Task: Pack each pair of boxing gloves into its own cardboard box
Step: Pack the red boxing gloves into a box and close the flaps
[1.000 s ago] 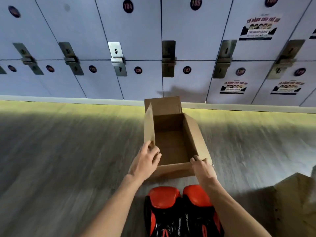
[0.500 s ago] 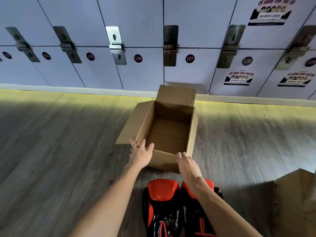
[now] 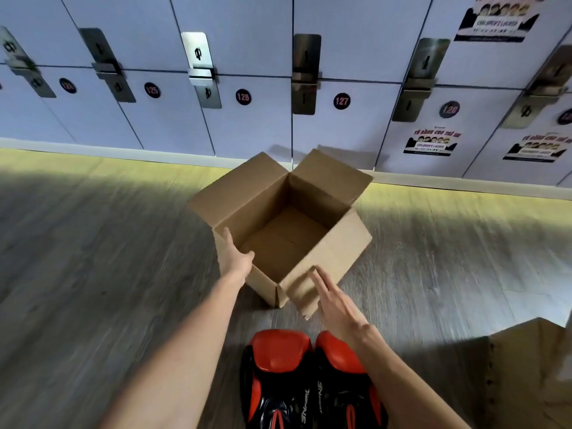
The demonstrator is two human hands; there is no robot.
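boxing gloves (image 3: 278, 360) cut by bottom edge, second box (image 3: 532, 366) cropped right

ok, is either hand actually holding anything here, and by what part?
Left hand holds the box by its left wall's rim, thumb inside, fingers outside. Right hand holds nothing; its straight fingers only touch the box's folded-down flap.
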